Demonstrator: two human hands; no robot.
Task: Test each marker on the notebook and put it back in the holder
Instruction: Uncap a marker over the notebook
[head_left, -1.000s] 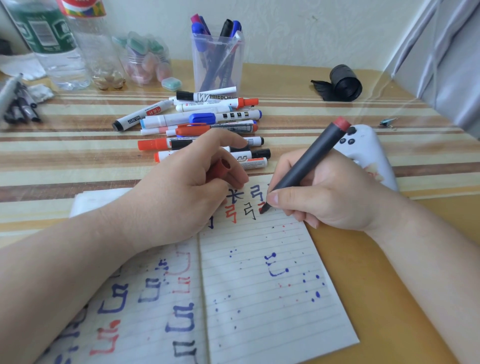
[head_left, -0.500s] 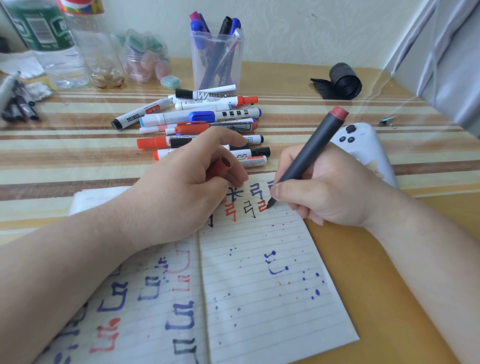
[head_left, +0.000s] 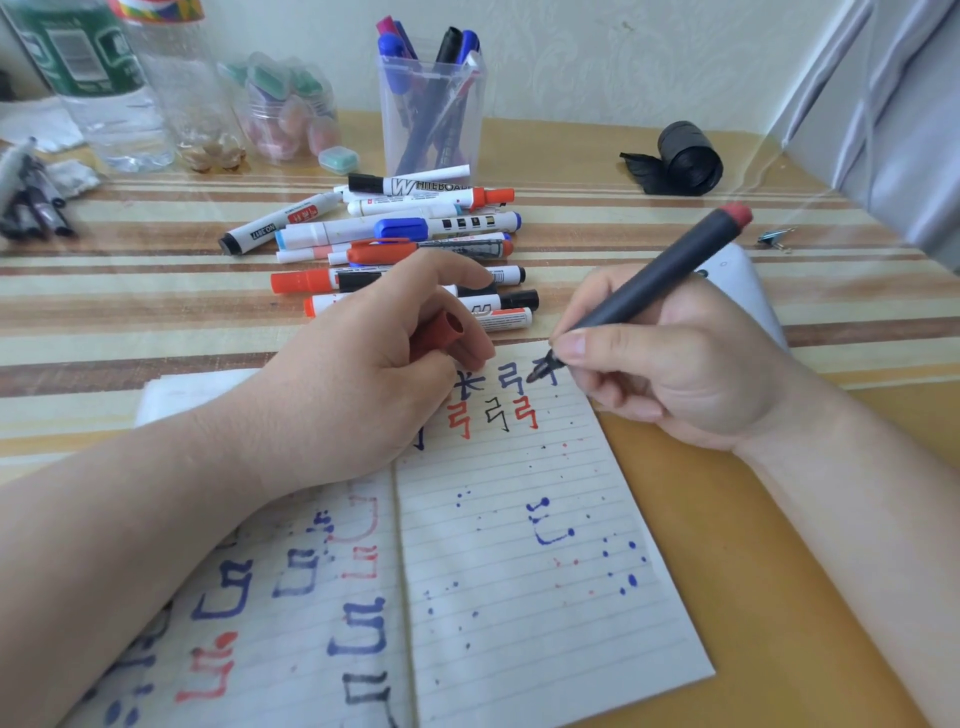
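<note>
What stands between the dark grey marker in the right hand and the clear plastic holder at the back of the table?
A pile of loose markers lies on the table between the dark grey marker and the clear plastic holder; above it, nothing visible blocks the way. The left hand holds the red cap.

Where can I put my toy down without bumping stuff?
Bare striped table lies between the marker pile and the black roll. More lies left of the pile, before the pens at the left edge. Crowded: around the holder, the bottles, and the notebook, where the left hand holds a red cap and the right hand a dark marker.
</note>
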